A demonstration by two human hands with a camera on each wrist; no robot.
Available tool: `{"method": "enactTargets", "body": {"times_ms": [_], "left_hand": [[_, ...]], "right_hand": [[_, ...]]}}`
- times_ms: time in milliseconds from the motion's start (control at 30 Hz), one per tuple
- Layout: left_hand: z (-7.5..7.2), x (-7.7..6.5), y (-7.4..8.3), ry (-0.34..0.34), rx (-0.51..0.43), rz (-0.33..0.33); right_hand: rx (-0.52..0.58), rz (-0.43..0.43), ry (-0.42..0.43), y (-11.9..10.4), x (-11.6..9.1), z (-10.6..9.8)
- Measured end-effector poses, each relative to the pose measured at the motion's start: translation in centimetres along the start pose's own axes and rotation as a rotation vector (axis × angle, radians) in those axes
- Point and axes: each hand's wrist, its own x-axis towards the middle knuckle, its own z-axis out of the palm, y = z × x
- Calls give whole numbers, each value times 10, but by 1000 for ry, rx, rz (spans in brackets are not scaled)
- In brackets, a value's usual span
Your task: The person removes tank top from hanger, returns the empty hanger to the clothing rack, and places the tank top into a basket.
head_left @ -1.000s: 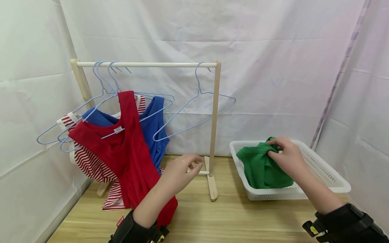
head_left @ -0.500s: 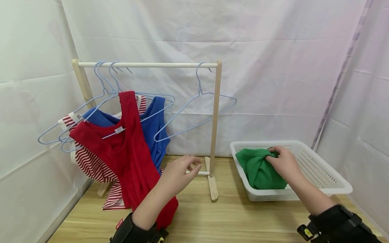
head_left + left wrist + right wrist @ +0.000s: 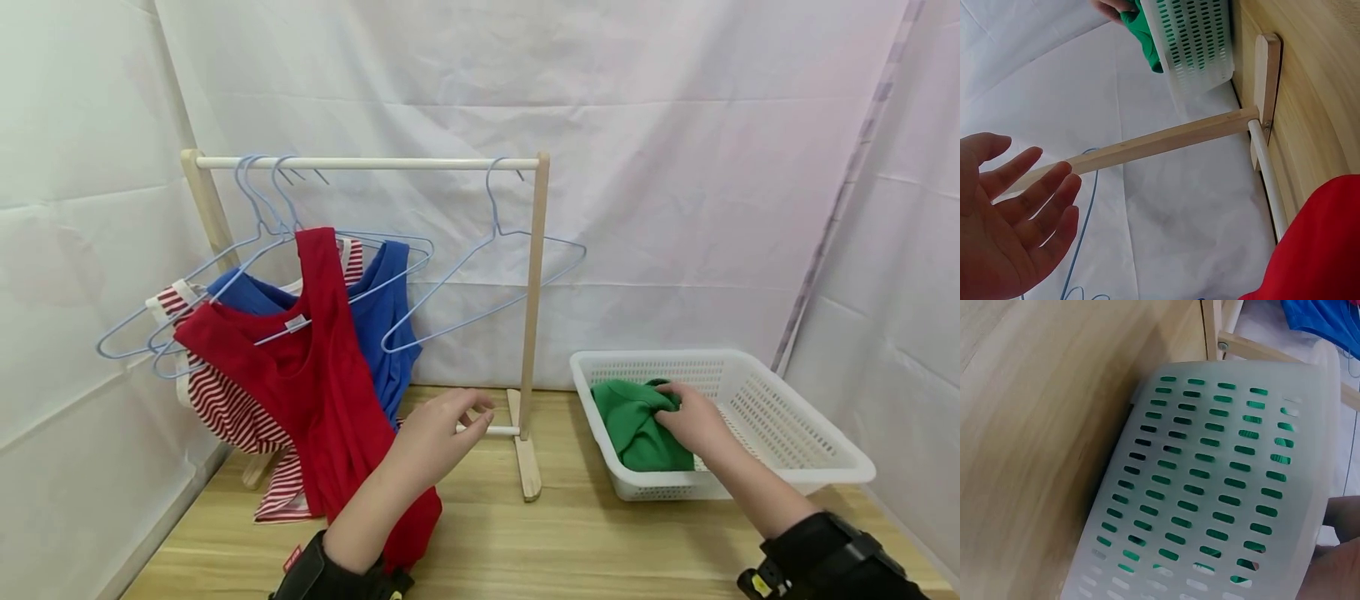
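Note:
My right hand (image 3: 693,421) pinches a bunched green garment (image 3: 633,425) at its upper right side, down inside the white plastic basket (image 3: 795,477). In the right wrist view the basket's slotted wall hides most of the garment; green shows through the slots. Part of that hand appears at the right edge. My left hand (image 3: 442,429) hovers with loosely bent fingers in front of the clothes rack's right post (image 3: 533,292). It holds nothing, and the left wrist view shows its palm and spread fingers (image 3: 1041,194). A red tank top (image 3: 330,350) hangs just left of it.
The wooden rack's white rail (image 3: 390,163) carries several light blue hangers. Behind the red top hang a blue top (image 3: 382,333) and a red-and-white striped garment (image 3: 232,404). A bare hanger (image 3: 450,290) hangs by the right post. White cloth surrounds the wooden table (image 3: 540,550).
My right hand has moved down, lowering the green garment deeper into the basket, where it lies more bunched. The left hand has stayed nearly still.

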Motion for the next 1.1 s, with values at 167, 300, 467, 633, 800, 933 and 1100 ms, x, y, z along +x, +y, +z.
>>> {"method": "enactTargets", "body": {"times_ms": [167,300,467,633,800,933,1100], "left_hand": [[0,-2,-2,5,-1,-2],[0,-3,-4,-1,-2,-4],[0,-4,-8,-2,13,-10],[-4,-7,-12,1,56,-21],[-12,-11,-18,-12,125,-13],[-19,-11,-23,25,228,108],[-30,-12,-29,155,338,356]], "right_hand": [[-123,-80,-113,-2,0,9],[-216,-122,-209,-5,0,19],[-369,-124,-312,-6,-2,27],[-444,-111,-391,-9,-2,28],[-525,-125,-408,-13,0,26],[-619,-165,-325,-19,1,22],[-649,-181,-233,-32,-1,18]]}}
